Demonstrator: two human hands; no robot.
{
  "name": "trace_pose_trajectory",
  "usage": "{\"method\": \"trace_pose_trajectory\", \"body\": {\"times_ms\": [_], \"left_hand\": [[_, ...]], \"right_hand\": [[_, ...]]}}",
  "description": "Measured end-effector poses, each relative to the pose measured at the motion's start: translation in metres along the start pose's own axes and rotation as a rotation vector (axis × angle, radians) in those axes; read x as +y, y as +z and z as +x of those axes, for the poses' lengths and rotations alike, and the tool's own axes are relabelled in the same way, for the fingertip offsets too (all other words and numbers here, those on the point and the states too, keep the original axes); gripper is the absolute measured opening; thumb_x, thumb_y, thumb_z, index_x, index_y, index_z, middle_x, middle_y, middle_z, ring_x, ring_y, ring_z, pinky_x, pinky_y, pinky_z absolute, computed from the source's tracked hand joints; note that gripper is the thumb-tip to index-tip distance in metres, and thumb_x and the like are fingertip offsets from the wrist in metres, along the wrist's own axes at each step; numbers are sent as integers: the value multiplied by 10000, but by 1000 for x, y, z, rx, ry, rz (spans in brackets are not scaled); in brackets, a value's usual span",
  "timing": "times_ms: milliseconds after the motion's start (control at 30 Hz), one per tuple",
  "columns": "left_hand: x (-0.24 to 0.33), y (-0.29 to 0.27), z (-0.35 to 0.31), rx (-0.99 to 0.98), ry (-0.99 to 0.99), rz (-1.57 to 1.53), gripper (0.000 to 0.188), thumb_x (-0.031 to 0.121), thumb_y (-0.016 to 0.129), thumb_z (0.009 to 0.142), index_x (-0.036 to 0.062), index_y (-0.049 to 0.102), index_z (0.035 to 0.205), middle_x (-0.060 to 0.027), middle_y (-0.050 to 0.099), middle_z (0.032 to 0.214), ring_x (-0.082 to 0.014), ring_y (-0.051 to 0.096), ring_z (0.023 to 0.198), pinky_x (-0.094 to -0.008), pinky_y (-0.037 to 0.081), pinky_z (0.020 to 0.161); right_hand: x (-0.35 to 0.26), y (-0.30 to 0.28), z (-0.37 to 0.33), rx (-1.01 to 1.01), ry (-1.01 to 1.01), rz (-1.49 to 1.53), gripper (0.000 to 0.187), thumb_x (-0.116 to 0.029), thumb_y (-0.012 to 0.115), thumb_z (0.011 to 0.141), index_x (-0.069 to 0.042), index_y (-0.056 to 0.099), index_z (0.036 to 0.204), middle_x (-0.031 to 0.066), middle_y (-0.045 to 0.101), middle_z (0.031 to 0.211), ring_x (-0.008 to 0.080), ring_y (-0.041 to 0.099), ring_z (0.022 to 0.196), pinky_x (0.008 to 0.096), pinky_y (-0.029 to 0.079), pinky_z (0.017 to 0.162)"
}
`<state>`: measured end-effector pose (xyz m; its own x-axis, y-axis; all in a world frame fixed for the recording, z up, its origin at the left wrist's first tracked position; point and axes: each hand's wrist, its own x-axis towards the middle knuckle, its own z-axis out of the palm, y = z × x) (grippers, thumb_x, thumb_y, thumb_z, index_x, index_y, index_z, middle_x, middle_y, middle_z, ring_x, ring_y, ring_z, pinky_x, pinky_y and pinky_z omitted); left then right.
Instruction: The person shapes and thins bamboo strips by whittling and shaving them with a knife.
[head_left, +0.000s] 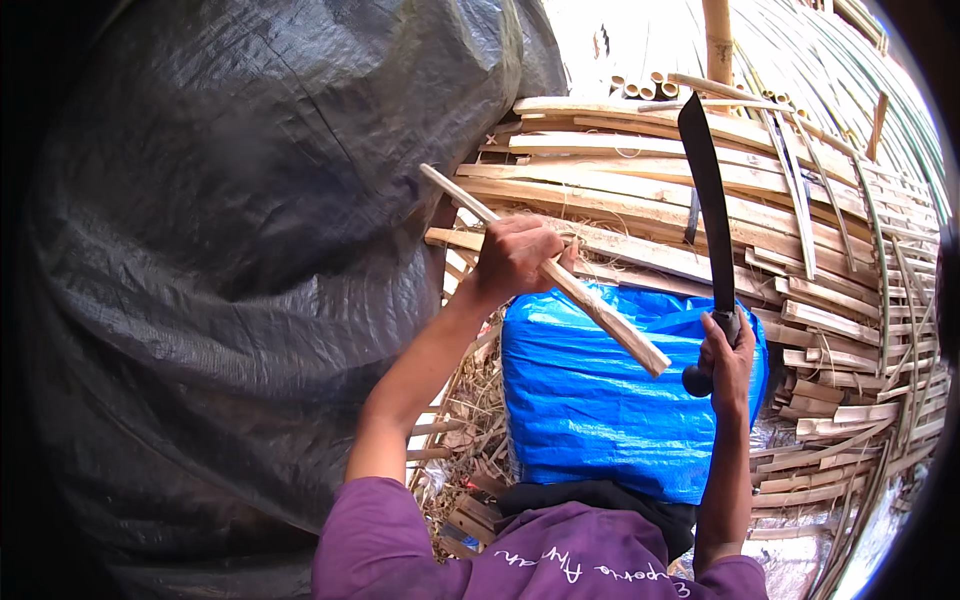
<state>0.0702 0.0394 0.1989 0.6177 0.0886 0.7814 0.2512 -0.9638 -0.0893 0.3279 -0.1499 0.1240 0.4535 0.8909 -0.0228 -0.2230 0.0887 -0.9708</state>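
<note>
- While black sheeting (230, 250) fills our left side, our left hand (518, 255) is wrapped round 1 wooden stick (605, 311), aslant over the blue bundle (600, 410); some fingertips are hidden.
- Our right hand (732, 365) grips 1 machete (711, 200), tip up, apart from the stick; we judge we're readying a cut, needing steady aim.
- Slats (830, 320) run off, indistinct, rightward.

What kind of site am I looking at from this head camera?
Probably a makeshift bamboo or wood workshop: there are stacked split strips, cut hollow poles behind them, and a long machete in the right hand.
</note>
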Motion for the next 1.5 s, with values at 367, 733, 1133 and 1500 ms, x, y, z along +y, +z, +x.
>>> {"method": "trace_pose_trajectory", "body": {"times_ms": [367,733,1133,1500], "left_hand": [[7,27,-58,-190,-53,-207,196,282,530,979,90,543,1015,-84,614,1007,-276,591,982,-439,406,927],[-12,17,-138,381,-820,-800,408,431,351,1038,67,447,882,-57,480,796,-182,541,823,-476,418,1030],[-48,3,-85,686,-724,-917,560,553,339,999,111,359,655,29,224,511,-117,255,482,-298,319,538],[-94,4,-88,600,-797,-951,572,537,366,994,125,321,600,38,176,472,-95,174,413,-279,215,438]], "right_hand": [[30,-5,-24,-111,157,-64,212,-171,726,870,-85,532,879,-57,482,636,20,427,502,209,332,432],[56,5,-21,-112,245,-148,226,-189,728,865,-91,526,849,-53,485,651,24,414,506,219,320,433],[68,37,23,-144,-26,-612,318,-251,755,809,-2,578,897,128,621,702,195,566,595,346,452,575],[96,85,66,-293,24,-675,345,-296,721,794,-32,615,990,246,667,800,439,644,763,474,489,661]]}}
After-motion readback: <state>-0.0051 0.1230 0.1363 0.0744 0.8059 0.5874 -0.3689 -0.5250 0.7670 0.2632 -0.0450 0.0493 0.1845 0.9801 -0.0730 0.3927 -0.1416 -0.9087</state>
